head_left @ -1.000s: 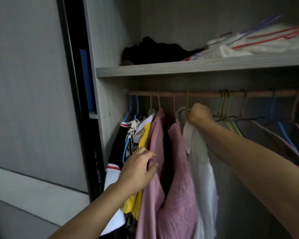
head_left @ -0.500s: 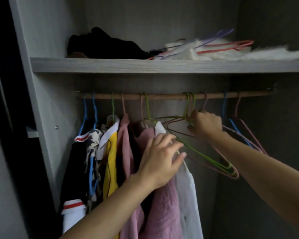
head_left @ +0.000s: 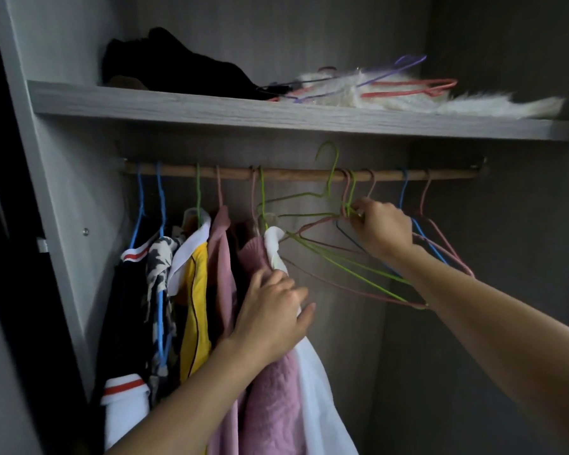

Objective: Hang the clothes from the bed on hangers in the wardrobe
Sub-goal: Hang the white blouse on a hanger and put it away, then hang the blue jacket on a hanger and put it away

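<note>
Under the wardrobe rod (head_left: 293, 175), toward its right end, my right hand (head_left: 383, 229) pinches the green hanger (head_left: 335, 164) where its wires gather beside the other empty hangers (head_left: 352, 269). Its hook stands above the rod and clear of it, up and to the left of my fingers. Its long axis slants down leftward toward the hung clothes. This hand is the nearer one, so I judge the pull should come out toward me. My left hand (head_left: 273, 313) lies against the white shirt (head_left: 312, 372) and pink knit (head_left: 270, 405), fingers loosely bent. Whether it grips cloth or only presses it aside, I cannot tell. No bed shows from where I stand, nor the clothes on it.
</note>
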{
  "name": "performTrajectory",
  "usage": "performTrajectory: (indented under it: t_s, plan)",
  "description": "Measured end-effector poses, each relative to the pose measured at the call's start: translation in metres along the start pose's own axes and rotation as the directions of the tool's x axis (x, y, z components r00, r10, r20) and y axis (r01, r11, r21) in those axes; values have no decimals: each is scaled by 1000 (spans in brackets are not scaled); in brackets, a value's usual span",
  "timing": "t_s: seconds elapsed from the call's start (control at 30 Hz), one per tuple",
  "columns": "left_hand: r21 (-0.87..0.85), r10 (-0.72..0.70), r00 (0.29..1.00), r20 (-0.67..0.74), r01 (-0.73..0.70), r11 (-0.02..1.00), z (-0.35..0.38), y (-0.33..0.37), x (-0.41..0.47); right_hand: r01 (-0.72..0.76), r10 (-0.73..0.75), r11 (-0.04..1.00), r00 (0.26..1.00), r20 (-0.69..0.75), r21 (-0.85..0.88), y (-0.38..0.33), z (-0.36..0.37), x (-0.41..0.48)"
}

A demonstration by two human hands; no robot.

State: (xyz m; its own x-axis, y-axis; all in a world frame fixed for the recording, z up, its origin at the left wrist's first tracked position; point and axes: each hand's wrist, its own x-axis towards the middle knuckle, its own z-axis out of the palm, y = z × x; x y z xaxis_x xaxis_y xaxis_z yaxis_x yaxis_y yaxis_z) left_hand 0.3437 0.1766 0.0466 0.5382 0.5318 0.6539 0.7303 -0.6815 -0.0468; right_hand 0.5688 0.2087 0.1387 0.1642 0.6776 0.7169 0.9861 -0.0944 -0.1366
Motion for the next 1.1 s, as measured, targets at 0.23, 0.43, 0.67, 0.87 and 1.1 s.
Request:
performTrajectory:
  t_s: [0.23, 0.43, 0.67, 0.87, 1.1]
  plan:
    - [38, -6, 999, -33, 7, 999, -16, 32, -16, -1, 1, 995, 1000, 0, 100, 30, -35, -58]
    - [16, 85, 996, 9, -86, 996, -17, 124, -16, -141, 134, 985, 988, 74, 98, 122, -110, -147]
    - [-208, 160, 932, 324, -95, 973, 28, 297, -46, -261, 257, 964, 964, 61, 59, 264, -236, -291]
    - [-309, 342, 847, 407, -224, 924, 49, 453, -54, -470, 469, 881, 883, -36, -58, 371, -328, -404]
    - [-436, 555, 736, 388, -385, 814, 94, 610, -28, -696, 678, 695, 718, -157, -179, 482, -408, -503]
